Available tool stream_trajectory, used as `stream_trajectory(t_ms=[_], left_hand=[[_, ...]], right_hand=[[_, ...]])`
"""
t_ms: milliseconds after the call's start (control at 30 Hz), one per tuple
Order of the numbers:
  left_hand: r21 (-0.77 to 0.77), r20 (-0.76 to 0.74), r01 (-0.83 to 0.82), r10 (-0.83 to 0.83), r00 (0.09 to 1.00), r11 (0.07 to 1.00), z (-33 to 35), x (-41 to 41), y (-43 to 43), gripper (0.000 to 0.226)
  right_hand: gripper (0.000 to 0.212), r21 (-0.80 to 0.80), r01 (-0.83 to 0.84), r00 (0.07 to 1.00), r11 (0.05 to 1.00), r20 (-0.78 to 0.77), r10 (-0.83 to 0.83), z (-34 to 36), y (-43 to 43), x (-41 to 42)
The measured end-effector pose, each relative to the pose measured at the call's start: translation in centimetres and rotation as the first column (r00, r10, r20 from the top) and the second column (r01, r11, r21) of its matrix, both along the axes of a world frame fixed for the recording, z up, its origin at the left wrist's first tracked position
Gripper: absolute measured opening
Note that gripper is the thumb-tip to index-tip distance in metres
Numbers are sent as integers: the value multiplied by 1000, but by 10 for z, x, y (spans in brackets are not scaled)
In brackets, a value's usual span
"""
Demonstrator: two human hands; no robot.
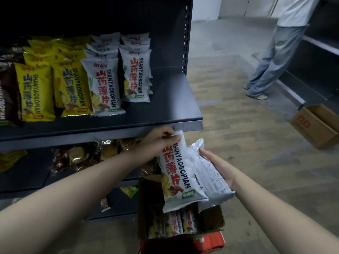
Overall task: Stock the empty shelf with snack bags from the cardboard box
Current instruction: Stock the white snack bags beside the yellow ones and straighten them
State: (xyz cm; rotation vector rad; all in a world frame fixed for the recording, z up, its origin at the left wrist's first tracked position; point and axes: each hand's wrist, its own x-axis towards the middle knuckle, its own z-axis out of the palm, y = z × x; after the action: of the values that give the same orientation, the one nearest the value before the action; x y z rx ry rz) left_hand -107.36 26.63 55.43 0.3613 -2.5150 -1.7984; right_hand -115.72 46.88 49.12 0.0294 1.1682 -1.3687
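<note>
Person in jeans (275,57), wooden floor (238,153), white wall (207,8)

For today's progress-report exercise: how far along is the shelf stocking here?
Done: yellow bags and white bags line the shelf. In hand: the left hand pinches the top of the front bag; the right hand holds the stack behind it. Left: bare shelf space at the right, more bags in the box.

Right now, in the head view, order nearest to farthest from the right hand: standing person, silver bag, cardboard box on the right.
1. silver bag, in the right hand.
2. cardboard box, floor, right.
3. standing person, far back right.
</note>
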Motion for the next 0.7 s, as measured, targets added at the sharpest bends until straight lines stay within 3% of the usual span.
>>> stream_trajectory(t_ms=[133,200,267,367,433,467,600,633,700], left_hand=[[145,-127,-100,119,985,984,24,-5,10,20],[84,-235,-180,195,952,980,31,-13,11,25],[-79,-354,-298,253,900,951,35,-24,10,33],[-418,-464,-535,333,821,734,42,-32,5,29],[-519,-521,-616,353,777,593,51,-31,0,28],[-547,-516,-614,349,782,568,57,-30,-2,29],[-690,-329,-465,332,884,554,77,-32,-20,40],[-689,-263,-416,330,906,594,82,-32,-24,44],[-560,-145,-322,292,945,763,92,-29,-28,48]], right_hand=[[69,-265,85,988,961,146,-47,28,-20,9],[71,-318,104,989,942,130,-65,43,-30,11],[79,-338,127,990,932,97,-99,54,-38,12],[77,-298,149,988,943,-4,-157,71,-49,10],[62,-262,196,973,945,-71,-221,87,-54,11],[55,-258,219,965,941,-86,-248,94,-57,10],[45,-308,267,934,913,-150,-323,111,-75,5],[44,-316,282,924,906,-165,-345,114,-80,3],[43,-345,313,910,885,-159,-383,124,-90,0]])
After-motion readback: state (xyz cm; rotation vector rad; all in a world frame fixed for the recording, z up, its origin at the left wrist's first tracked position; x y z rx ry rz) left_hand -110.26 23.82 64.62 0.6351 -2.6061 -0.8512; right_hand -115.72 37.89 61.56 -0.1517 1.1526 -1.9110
